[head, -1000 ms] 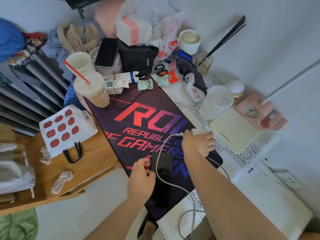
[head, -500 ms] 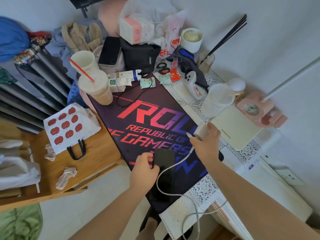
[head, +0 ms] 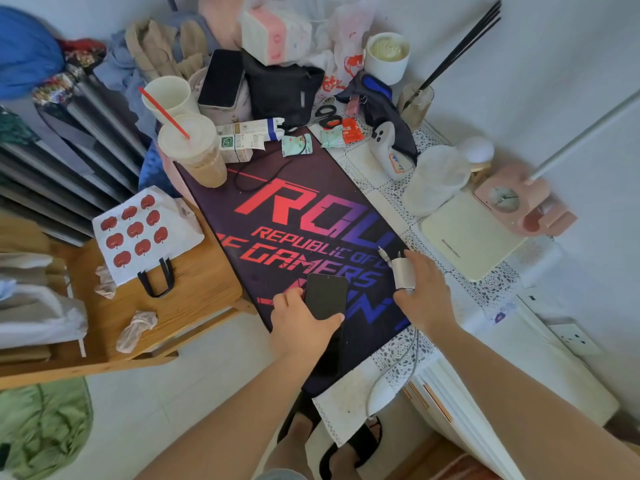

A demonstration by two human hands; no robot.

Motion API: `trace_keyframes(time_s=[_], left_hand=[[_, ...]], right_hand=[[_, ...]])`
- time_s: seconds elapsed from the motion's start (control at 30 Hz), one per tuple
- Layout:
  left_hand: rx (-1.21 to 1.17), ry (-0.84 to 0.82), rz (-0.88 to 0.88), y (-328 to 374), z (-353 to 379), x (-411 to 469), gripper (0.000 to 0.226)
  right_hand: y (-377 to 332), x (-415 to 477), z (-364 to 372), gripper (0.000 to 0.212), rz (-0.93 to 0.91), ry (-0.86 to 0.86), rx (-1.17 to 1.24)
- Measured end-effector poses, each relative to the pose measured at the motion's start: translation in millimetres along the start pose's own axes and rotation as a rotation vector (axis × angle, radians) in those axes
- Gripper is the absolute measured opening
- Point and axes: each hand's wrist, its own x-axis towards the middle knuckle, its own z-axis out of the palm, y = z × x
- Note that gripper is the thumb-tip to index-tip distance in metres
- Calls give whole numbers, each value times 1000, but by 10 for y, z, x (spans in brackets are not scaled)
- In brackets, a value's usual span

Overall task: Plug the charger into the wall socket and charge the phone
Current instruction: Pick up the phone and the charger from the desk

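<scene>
A black phone (head: pixel 325 294) lies screen up on the dark gaming mat (head: pixel 294 209) near the table's front edge. My left hand (head: pixel 301 327) grips the phone's lower part, thumb across its right edge. My right hand (head: pixel 424 294) holds a white charger block (head: pixel 401 271) with its metal prongs pointing away from me. The charger's white cable (head: pixel 398 362) hangs from under that hand over the table edge, and its small plug end (head: pixel 382 252) sticks up beside the block. A white wall socket (head: pixel 573 337) sits low on the wall at the right.
Clutter fills the table's back: two drink cups (head: pixel 194 147), a second phone (head: pixel 221 79), a black pouch (head: pixel 280 88), scissors (head: pixel 327 117), a clear jug (head: pixel 434 178), a cream notebook (head: pixel 467 233) and a pink clock (head: pixel 519 202). A wooden stool (head: pixel 180 296) stands left.
My right hand has lifted the charger off the mat and drawn it toward me, turning its prongs outward. The cable has slid off the phone to the right. My left hand has closed further over the phone.
</scene>
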Motion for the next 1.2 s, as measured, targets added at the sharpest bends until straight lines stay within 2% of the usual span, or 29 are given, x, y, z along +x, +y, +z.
trace_keyframes(time_s=[0.1, 0.23, 0.27, 0.37, 0.47, 0.57, 0.7, 0.83, 1.0, 1.2], left_hand=[[61, 30, -8, 38, 91, -114, 93], [139, 74, -22, 73, 193, -176, 99], [144, 84, -29, 78, 209, -175, 99], [140, 91, -53, 88, 230, -156, 99], [117, 79, -89, 103, 218, -117, 98], [119, 76, -99, 122, 212, -103, 97], [56, 96, -44, 139, 238, -144, 93], [6, 113, 12, 109, 263, -192, 90], [-165, 96, 15, -35, 259, -161, 68], [-378, 3, 59, -105, 261, -106, 13]], right_hand=[[82, -9, 12, 70, -23, 6, 80], [101, -60, 66, 84, 46, 49, 147], [87, -69, 82, 83, 81, 81, 169], [55, -66, 118, 62, 169, 180, 251], [59, -43, 119, 54, 184, 193, 291], [75, -44, 119, 56, 149, 174, 278], [102, -61, 142, 70, 94, 137, 154], [127, -74, 165, 71, 101, 137, 137], [142, -110, 172, 67, 93, 124, 138], [88, -145, 156, 56, 150, 156, 183]])
